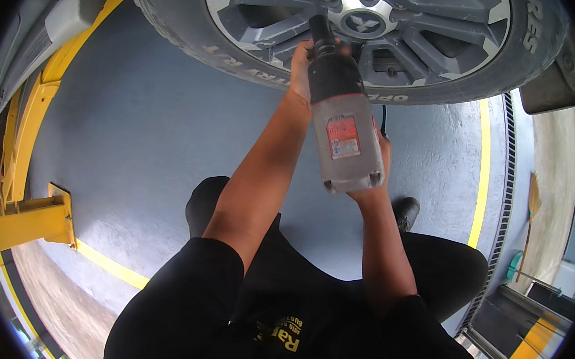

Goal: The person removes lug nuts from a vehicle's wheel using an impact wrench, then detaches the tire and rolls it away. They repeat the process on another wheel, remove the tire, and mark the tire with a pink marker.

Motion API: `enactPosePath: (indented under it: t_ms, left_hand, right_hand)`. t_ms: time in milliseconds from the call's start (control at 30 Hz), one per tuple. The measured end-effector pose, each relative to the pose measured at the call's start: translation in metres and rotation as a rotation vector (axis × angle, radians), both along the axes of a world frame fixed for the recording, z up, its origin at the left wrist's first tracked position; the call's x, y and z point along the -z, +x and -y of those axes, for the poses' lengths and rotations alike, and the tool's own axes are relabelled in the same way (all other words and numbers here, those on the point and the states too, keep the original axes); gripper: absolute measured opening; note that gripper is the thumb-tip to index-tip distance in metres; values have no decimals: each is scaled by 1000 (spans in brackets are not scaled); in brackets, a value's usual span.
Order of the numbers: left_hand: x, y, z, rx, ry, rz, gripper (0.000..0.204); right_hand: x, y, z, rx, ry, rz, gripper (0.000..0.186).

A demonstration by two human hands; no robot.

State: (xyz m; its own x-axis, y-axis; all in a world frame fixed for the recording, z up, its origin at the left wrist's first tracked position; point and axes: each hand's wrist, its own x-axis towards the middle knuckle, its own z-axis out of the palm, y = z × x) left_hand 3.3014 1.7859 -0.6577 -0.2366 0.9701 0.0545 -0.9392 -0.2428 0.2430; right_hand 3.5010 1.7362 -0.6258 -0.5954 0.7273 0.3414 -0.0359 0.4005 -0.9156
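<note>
A grey impact wrench with a red label points up at a car wheel with a dark spoked alloy rim. Its black socket end meets the rim close to the hub cap. My left hand wraps the wrench's black front barrel just below the tyre's sidewall. My right hand grips the handle under the grey body and is mostly hidden behind it. The black tyre fills the top of the view.
A yellow lift arm reaches in from the left. The grey painted floor has yellow lines and a drain grate on the right. A broom stands beyond it. My black shoes and knees are below the wrench.
</note>
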Motion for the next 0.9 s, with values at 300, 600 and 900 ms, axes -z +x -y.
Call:
enactPosePath:
  t_ms: [300, 600, 900]
  left_hand:
    - [-44, -13, -19, 39, -160, -210, 66]
    - [-65, -20, -25, 121, -134, -210, 59]
    - [-66, -16, 9, 75, -165, -425, 61]
  right_hand:
    - [-7, -34, -56, 106, 289, 49, 56]
    - [-10, -52, -45, 63, 227, -29, 62]
    - [2, -44, -14, 50, 216, -118, 58]
